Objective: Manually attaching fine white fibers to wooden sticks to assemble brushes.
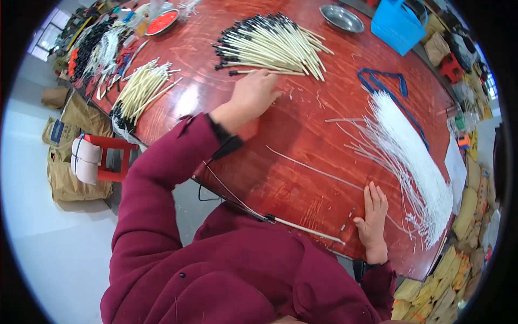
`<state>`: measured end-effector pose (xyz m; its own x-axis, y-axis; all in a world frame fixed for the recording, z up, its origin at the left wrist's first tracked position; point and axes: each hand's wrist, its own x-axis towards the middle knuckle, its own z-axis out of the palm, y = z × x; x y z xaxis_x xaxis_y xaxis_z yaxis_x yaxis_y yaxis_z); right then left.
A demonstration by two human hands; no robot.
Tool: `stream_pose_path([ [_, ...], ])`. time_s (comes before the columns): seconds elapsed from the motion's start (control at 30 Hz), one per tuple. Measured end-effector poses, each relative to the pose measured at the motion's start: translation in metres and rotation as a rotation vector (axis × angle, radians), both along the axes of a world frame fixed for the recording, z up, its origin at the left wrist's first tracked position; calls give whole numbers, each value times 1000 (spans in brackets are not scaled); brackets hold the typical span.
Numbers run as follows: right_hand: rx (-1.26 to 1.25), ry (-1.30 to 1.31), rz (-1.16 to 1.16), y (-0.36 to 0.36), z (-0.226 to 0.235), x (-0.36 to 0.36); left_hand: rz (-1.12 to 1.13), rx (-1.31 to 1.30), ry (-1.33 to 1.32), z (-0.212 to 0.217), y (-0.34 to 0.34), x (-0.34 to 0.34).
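My left hand (252, 98) reaches over the red table to the near side of a fanned pile of pale sticks with black ends (270, 46). Its fingertips rest at one pale stick (291, 72) lying along the pile's front; the thumb stands apart. Flat on the table at the right lies my right hand (373, 218), fingers stretched out. A thin white strand (315, 168) runs up to its fingertips. Close to the table's front edge is a single pale stick with a black end (307, 229). White strands (413, 162) form a long bundle beyond my right hand.
A smaller stick bundle (143, 92) sits at the left edge. Farther back are a dish of red bits (162, 22), a metal bowl (342, 18) and a blue bag (398, 26). Blue cloth strips (386, 86) lie by the strands. A red stool (116, 156) stands left.
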<state>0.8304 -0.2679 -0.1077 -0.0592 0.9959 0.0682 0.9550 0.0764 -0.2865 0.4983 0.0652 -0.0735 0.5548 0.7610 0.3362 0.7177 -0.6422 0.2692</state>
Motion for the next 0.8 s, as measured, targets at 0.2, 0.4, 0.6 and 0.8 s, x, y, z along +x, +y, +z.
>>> stream_pose_path([
  [0.2, -12, -3, -35, -11, 6, -6, 1, 139, 66, -39, 60, 11],
  [0.4, 0, 3, -30, -5, 0, -2, -104, 80, 107, -34, 56, 10],
  [0.6, 3, -19, -9, 7, -17, 12, -155, -41, -98, -18, -3, -38],
  [0.8, 29, -14, -19, -4, -28, 18, -177, -321, -123, -19, -83, -86],
])
